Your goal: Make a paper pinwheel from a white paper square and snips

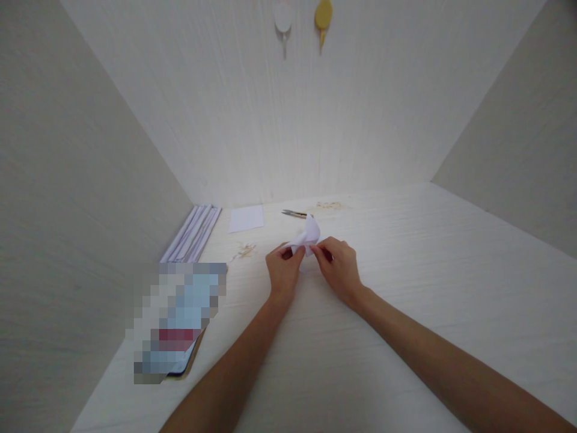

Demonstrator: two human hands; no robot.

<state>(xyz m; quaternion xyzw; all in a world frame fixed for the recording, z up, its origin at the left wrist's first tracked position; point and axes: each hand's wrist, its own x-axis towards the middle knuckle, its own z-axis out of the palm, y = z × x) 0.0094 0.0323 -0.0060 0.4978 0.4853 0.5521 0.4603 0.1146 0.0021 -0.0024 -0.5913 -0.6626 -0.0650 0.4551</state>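
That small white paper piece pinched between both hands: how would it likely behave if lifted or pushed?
The white paper piece looks thin and bent, so probably floppy and very light. Left hand and right hand pinch it by fingertips; it likely creases easily, and a push might slide it.

A small white folded paper (307,236) (partly creased, its upper flap curled upward) sits pinched just above the pale desk's middle.

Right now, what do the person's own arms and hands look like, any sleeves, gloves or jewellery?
Both forearms are bare, with no sleeves in view. The left hand and right hand wear no gloves, and no rings, watch or bracelets show. The nails are too small to judge.
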